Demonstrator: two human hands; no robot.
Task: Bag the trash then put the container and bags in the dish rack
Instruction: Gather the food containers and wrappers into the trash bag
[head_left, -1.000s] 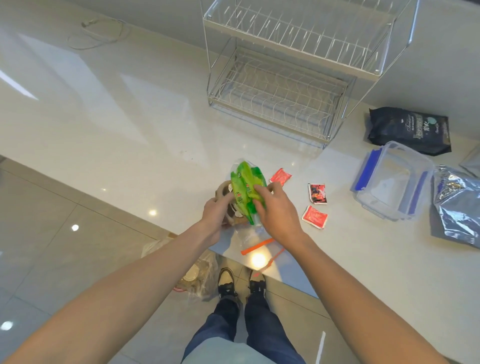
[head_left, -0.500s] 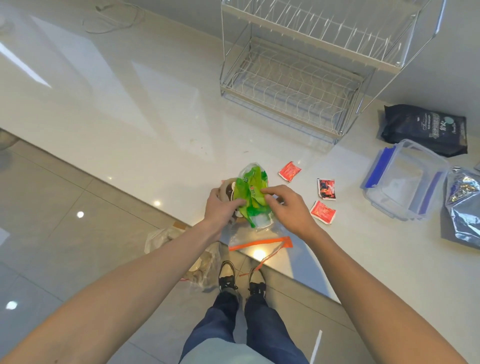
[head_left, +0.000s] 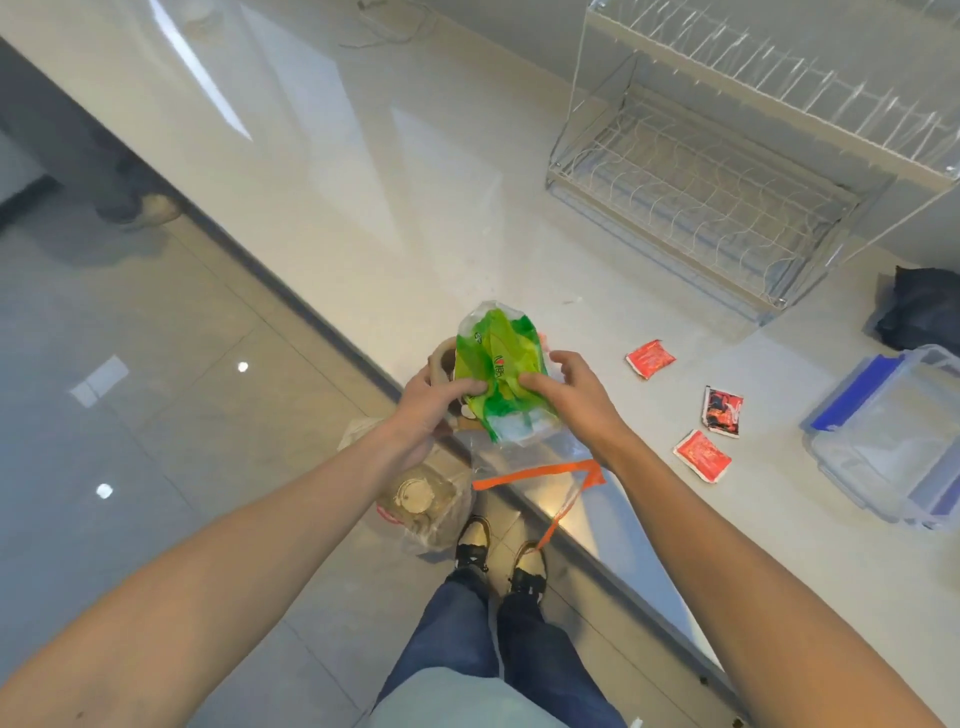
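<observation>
A crumpled green wrapper (head_left: 498, 364) stands upright at the counter's front edge, half inside a clear zip bag with an orange seal strip (head_left: 535, 475). My left hand (head_left: 431, 405) pinches the wrapper's lower left, with a brown roll of tape (head_left: 441, 358) behind its fingers. My right hand (head_left: 566, 389) presses the wrapper's right side with thumb and forefinger, other fingers spread. Three red sauce packets (head_left: 701, 454) lie to the right. A clear container with blue clips (head_left: 883, 441) sits at the right edge. The wire dish rack (head_left: 701, 182) stands at the back right.
A dark pouch (head_left: 924, 306) lies behind the container. A clear bag holding round items (head_left: 421, 499) hangs below the counter edge near my feet. A white cable (head_left: 389, 26) lies at the far back. Another person's shoe (head_left: 150, 210) is on the tiled floor at left.
The view has shifted left and closer. The green wrapper sits lower in the zip bag, and my right hand's fingers have spread while still touching it.
</observation>
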